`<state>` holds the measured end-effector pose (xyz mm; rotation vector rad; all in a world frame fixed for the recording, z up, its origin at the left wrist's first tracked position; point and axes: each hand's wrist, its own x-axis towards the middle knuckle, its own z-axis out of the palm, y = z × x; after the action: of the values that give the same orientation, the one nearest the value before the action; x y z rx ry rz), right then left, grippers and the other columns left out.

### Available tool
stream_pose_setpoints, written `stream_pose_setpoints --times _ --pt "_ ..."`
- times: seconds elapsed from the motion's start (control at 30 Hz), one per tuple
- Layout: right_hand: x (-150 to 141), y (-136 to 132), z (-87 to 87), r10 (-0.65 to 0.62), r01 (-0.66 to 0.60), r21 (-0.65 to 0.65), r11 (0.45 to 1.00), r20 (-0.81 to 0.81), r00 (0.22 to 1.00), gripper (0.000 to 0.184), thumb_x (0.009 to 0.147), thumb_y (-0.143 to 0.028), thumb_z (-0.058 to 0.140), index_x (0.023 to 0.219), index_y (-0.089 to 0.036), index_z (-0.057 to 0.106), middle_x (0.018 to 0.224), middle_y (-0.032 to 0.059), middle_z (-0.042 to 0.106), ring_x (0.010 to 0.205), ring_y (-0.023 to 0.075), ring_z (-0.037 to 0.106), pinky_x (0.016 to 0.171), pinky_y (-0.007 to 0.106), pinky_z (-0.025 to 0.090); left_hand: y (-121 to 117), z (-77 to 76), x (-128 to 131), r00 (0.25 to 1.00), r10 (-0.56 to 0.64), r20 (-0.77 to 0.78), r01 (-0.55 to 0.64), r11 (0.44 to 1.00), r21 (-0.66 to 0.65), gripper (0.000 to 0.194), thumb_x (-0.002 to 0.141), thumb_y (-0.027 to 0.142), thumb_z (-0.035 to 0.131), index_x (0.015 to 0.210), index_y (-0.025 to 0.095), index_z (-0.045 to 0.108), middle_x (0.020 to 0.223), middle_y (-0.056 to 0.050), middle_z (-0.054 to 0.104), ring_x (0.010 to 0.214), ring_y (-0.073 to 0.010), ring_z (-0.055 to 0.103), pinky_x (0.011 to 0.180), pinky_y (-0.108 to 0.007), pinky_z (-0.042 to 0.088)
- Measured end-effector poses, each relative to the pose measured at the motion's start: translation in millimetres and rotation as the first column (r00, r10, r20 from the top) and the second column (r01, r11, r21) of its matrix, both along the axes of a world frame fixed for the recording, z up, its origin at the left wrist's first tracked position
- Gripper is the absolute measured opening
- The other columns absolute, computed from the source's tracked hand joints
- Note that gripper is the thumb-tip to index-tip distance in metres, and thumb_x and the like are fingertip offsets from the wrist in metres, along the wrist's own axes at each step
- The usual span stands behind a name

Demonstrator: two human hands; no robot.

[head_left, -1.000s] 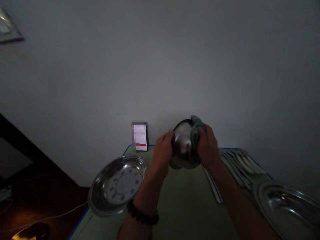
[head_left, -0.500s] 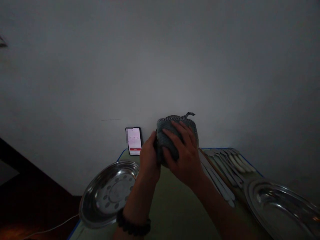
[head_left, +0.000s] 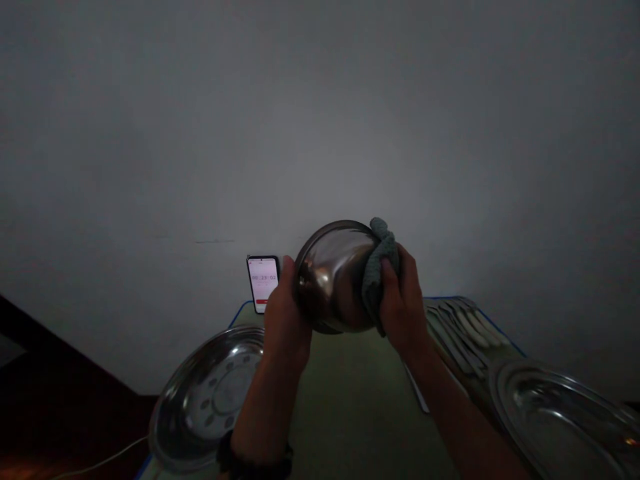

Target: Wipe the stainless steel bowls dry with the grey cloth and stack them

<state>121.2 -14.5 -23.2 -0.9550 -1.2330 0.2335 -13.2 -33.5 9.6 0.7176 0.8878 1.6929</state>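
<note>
A shiny metal bowl (head_left: 330,273) is held up above the table, tilted on its side with its curved outside toward me. My left hand (head_left: 289,313) grips its left rim, thumb up along the edge. On the opposite side, my right hand (head_left: 405,300) is closed on a grey-green cloth (head_left: 374,277) and presses it against the bowl. The cloth bunches up over the bowl's right edge. Most of my left fingers are hidden behind the bowl.
A wide steel basin (head_left: 173,387) stands at the left, and an oval metal dish (head_left: 505,393) at the right. Several pieces of cutlery (head_left: 465,327) lie at the back right. A phone (head_left: 263,283) with a lit timer leans on the wall (head_left: 320,120) behind the green tabletop (head_left: 350,413).
The bowl has turned so its shiny outside shows. My right hand has shifted from spreading the cloth over its front to gripping the cloth at its right side.
</note>
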Motion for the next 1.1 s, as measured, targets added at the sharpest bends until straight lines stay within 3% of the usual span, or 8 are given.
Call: stream_pose_setpoints --times 0.3,0.57,0.73,0.97,1.1 --pt "-3 0 0.5 0.0 0.001 -0.026 1.0 0.032 0.999 0.044 0.094 -0.046 0.041 0.129 -0.02 0.046 0.129 0.0116 0.053 0.122 0.0247 0.048 0.106 0.052 0.034 4 2.2 1 0.998 -0.037 0.059 0.042 0.995 -0.094 0.032 0.082 0.047 0.062 0.083 0.016 0.071 0.081 -0.007 0.074 0.096 -0.0227 0.068 0.089 -0.033 0.051" --pt "-3 -3 1.9 -0.004 0.003 0.019 1.0 0.081 0.997 0.042 0.095 -0.04 0.042 0.132 -0.021 0.043 0.129 0.012 0.052 0.121 0.0251 0.047 0.106 0.054 0.035 2 5.7 4 0.998 0.003 0.058 -0.001 0.999 -0.041 0.026 0.083 0.042 0.06 0.087 0.02 0.073 0.085 -0.007 0.075 0.092 -0.0226 0.068 0.083 -0.033 0.054" --pt "-3 -4 0.7 0.053 -0.054 0.01 0.998 0.043 0.998 0.041 0.096 -0.041 0.042 0.132 -0.023 0.044 0.131 0.0111 0.052 0.124 0.0244 0.047 0.106 0.052 0.035 -6 12.0 1 0.99 0.143 -0.019 -0.143 0.989 -0.043 0.018 0.077 0.039 0.068 0.081 0.023 0.073 0.082 -0.003 0.073 0.094 -0.0217 0.067 0.078 -0.028 0.052" --pt "-1 -3 2.7 0.026 -0.026 0.005 1.0 0.007 1.0 0.04 0.098 -0.043 0.033 0.13 -0.023 0.044 0.127 0.0103 0.053 0.124 0.024 0.047 0.104 0.051 0.037 -4 2.2 -3 0.971 0.105 -0.213 -0.115 0.993 -0.035 0.026 0.077 0.046 0.066 0.076 0.021 0.074 0.067 -0.003 0.069 0.077 -0.0213 0.065 0.066 -0.029 0.05" --pt "-5 -11 6.2 -0.042 0.035 0.093 0.995 0.07 0.997 0.041 0.097 -0.038 0.031 0.133 -0.021 0.041 0.132 0.0124 0.047 0.128 0.0248 0.043 0.107 0.052 0.034 -15 8.9 0 0.956 0.089 -0.28 -0.101 0.995 -0.028 0.013 0.074 0.035 0.072 0.069 0.024 0.073 0.058 0.001 0.065 0.061 -0.018 0.059 0.058 -0.026 0.046"
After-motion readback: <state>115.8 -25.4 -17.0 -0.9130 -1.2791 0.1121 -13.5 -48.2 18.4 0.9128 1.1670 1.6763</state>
